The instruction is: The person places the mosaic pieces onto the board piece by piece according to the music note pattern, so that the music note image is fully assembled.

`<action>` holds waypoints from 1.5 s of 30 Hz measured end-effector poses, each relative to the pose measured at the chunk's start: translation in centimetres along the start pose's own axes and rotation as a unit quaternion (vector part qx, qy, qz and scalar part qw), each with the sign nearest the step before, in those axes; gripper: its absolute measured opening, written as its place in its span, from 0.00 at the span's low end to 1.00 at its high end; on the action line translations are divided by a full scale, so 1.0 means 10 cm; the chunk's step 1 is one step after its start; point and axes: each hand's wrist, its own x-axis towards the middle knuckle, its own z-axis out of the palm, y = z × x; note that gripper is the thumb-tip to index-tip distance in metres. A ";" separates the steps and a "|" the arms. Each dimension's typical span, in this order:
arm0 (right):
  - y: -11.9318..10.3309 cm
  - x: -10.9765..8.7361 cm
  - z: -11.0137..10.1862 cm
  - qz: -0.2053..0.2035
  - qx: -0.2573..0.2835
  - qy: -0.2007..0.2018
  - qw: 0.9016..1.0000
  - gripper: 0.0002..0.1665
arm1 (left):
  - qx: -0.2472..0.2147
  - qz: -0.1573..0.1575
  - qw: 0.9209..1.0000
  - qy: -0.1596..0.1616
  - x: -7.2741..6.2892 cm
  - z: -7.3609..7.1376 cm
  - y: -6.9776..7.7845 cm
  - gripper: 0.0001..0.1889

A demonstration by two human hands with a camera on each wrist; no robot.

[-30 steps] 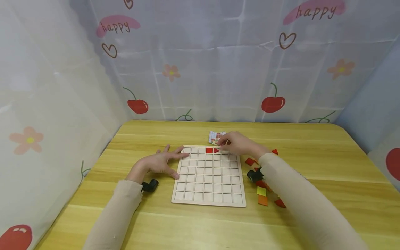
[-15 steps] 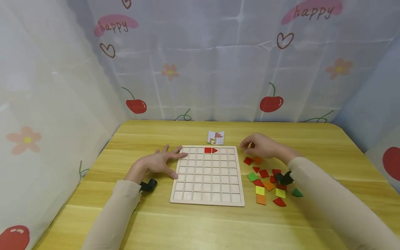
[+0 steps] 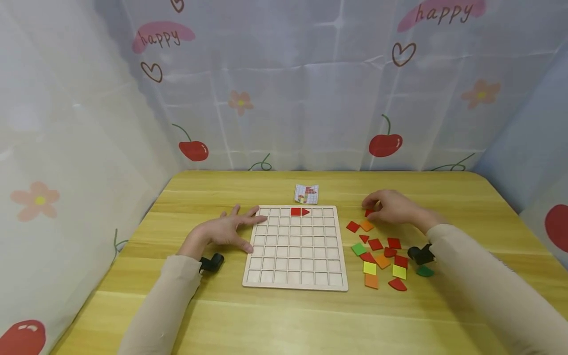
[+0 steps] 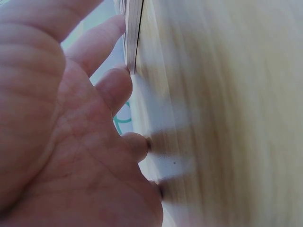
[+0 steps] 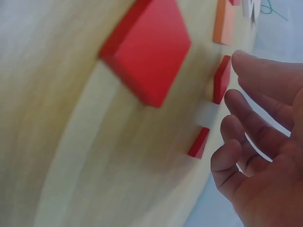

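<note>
A pale wooden grid board [image 3: 295,288] lies on the table, a red square [image 3: 295,211] and a red triangle [image 3: 305,212] side by side in its back row. My left hand [image 3: 225,230] is spread at the board's left side, index fingertip over the frame, thumb at its edge. In the left wrist view, the left hand [image 4: 90,142] has its fingers apart beside the board's edge [image 4: 134,38]. My right hand [image 3: 392,207] is low over the table right of the board. Thumb and fingertips of the right hand [image 5: 265,137] are parted, right beside a red piece [image 5: 221,79].
Several loose tiles lie right of the board, among them a green square [image 3: 359,249], a yellow square [image 3: 370,267], an orange square [image 3: 371,281] and a red quarter-round piece [image 3: 397,284]. A small pattern card [image 3: 306,194] lies behind the board. A printed curtain [image 3: 301,113] encloses the table.
My right hand has moved right, from over the board's back edge to a red piece beyond the board's right side. The left hand has stayed at the board.
</note>
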 end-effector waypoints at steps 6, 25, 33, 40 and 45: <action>0.02 -0.02 -0.01 0.004 -0.018 -0.011 1.000 0.19 | 0.005 -0.001 1.000 0.001 0.00 -0.01 0.01 0.47; -0.02 -0.06 0.02 0.008 -0.045 0.022 0.999 0.20 | -0.009 -0.006 1.000 0.000 -0.01 0.01 0.00 0.48; -0.18 0.04 -0.01 0.003 -0.039 0.057 0.998 0.14 | -0.006 -0.002 1.000 0.002 -0.01 0.01 -0.01 0.48; -0.38 0.21 0.04 -0.018 -0.026 0.059 0.998 0.15 | -0.004 0.001 1.000 0.002 -0.02 0.00 0.01 0.48; -0.58 0.34 0.07 -0.028 -0.004 0.064 0.998 0.16 | -0.009 -0.005 1.000 0.003 -0.01 0.01 0.00 0.48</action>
